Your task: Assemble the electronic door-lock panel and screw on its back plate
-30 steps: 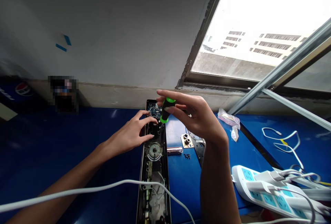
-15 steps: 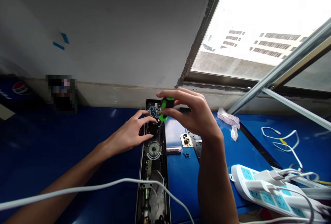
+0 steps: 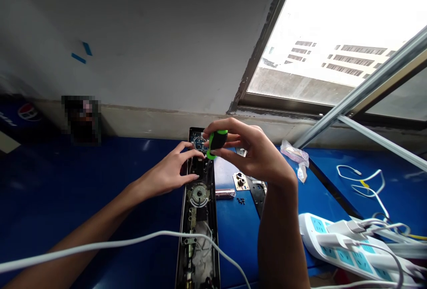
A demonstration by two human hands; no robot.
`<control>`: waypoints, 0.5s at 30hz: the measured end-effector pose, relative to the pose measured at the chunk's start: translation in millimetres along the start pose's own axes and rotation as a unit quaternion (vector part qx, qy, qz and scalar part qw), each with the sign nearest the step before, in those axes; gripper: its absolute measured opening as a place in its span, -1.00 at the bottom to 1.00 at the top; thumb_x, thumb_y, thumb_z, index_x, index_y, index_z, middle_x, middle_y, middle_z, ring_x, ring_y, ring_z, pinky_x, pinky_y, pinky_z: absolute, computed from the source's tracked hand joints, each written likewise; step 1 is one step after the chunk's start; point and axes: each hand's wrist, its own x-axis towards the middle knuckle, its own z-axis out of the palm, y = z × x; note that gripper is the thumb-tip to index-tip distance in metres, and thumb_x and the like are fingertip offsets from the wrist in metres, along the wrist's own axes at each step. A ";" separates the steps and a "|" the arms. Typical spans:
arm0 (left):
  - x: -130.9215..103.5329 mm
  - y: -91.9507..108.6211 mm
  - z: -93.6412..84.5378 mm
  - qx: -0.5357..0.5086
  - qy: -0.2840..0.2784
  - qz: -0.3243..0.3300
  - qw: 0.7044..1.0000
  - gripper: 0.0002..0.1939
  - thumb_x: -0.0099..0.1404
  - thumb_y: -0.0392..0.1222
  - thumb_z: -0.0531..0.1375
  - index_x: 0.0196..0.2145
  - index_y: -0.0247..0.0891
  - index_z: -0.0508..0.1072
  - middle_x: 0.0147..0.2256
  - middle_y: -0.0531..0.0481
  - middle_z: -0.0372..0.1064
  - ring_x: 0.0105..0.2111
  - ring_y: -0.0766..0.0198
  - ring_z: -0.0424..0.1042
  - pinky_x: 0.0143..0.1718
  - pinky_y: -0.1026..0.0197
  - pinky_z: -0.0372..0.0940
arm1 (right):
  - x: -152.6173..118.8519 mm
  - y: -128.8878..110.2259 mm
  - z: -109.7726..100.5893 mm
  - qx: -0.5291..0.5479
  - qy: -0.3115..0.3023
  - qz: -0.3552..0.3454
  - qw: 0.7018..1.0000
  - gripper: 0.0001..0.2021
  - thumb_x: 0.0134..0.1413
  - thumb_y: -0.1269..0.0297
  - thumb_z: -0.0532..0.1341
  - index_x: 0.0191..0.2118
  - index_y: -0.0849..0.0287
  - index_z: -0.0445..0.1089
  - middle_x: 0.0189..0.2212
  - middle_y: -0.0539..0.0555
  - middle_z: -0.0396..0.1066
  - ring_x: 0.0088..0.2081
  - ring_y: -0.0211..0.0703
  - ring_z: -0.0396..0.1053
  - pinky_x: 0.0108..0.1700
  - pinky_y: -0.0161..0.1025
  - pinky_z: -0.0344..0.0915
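Screwdriver (image 3: 218,144) turned, near casing edge (image 3: 215,217), tabletop (image 3: 110,168) leftward

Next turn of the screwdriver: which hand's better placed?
Right, I'd say: the right hand grips the green-and-black screwdriver, pointing down at the long open housing. The left hand holds no tool.

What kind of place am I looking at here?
Probably a small electronics repair or assembly bench. A screwdriver is held over an opened long housing with a circuit board inside, and what look like small dark screws lie beside it on the blue table.
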 end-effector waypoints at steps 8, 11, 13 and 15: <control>2.1 3.7 2.7 -0.020 0.001 0.015 1.000 -0.53 0.32 -0.03 0.36 0.17 -0.02 0.51 0.26 -0.07 0.26 0.17 -0.06 0.45 0.25 -0.07 0.41 | 0.0 -0.9 1.5 -0.071 0.020 -0.010 0.997 -0.70 0.23 0.46 0.36 0.04 0.04 0.53 -0.14 -0.06 0.63 -0.17 -0.21 0.62 -0.05 -0.24 0.64; 3.5 4.4 2.1 -0.026 0.000 0.013 1.000 -0.55 0.31 -0.03 0.36 0.14 -0.07 0.52 0.24 -0.11 0.28 0.11 -0.04 0.48 0.18 -0.07 0.45 | 1.3 -0.3 3.6 -0.090 0.027 -0.018 0.995 -0.68 0.21 0.47 0.36 0.05 0.03 0.54 -0.15 -0.07 0.62 -0.20 -0.23 0.60 -0.08 -0.26 0.63; 4.2 4.3 2.0 -0.026 -0.001 0.012 1.000 -0.56 0.31 -0.02 0.36 0.13 -0.07 0.53 0.24 -0.11 0.28 0.09 -0.04 0.48 0.14 -0.07 0.47 | 2.1 0.5 4.5 -0.091 0.036 -0.014 0.995 -0.69 0.20 0.46 0.37 0.04 0.04 0.55 -0.18 -0.07 0.62 -0.23 -0.23 0.58 -0.06 -0.23 0.63; 4.4 4.2 2.1 -0.023 0.000 0.010 1.000 -0.56 0.31 0.00 0.36 0.12 -0.07 0.54 0.25 -0.12 0.27 0.11 -0.07 0.47 0.13 -0.09 0.48 | 2.6 1.0 5.2 -0.088 0.042 -0.008 0.995 -0.71 0.20 0.44 0.38 0.02 0.05 0.55 -0.20 -0.06 0.60 -0.24 -0.23 0.56 -0.03 -0.20 0.63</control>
